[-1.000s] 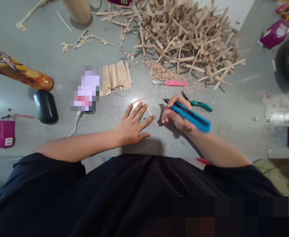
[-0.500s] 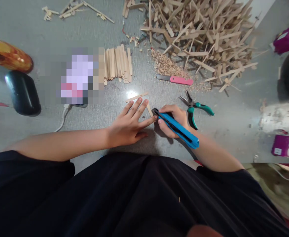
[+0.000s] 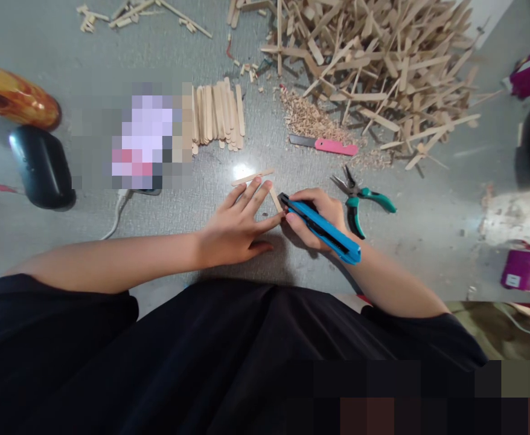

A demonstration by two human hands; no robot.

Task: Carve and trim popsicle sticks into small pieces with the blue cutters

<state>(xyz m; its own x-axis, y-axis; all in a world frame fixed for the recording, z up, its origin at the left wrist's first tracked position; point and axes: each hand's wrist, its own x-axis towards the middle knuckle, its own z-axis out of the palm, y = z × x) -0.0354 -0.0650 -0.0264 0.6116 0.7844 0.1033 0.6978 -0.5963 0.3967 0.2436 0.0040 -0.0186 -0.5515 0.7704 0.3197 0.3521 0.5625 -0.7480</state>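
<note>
My left hand (image 3: pixel 242 223) lies with spread fingers on the grey table, its fingertips touching two flat wooden sticks. One stick (image 3: pixel 242 180) lies nearly level beyond the fingertips; the other (image 3: pixel 274 199) slants down toward my right hand, with a fingertip at its near end. My right hand (image 3: pixel 317 217) is wrapped round a blue utility knife (image 3: pixel 332 235), whose dark front end is beside the slanting stick. Whether the blade touches the wood is too small to tell.
A row of sticks (image 3: pixel 217 115) lies beyond my hands, a large stick pile (image 3: pixel 383 66) at back right. Wood shavings (image 3: pixel 312 115), a pink-handled blade (image 3: pixel 335 146) and green pliers (image 3: pixel 360 193) lie right. A blurred phone (image 3: pixel 145 139), black case (image 3: pixel 43 169) and orange can (image 3: pixel 15 96) are left.
The knife's rear end has moved slightly left and up in my right hand. My left hand stays on the sticks. The view has shifted a little.
</note>
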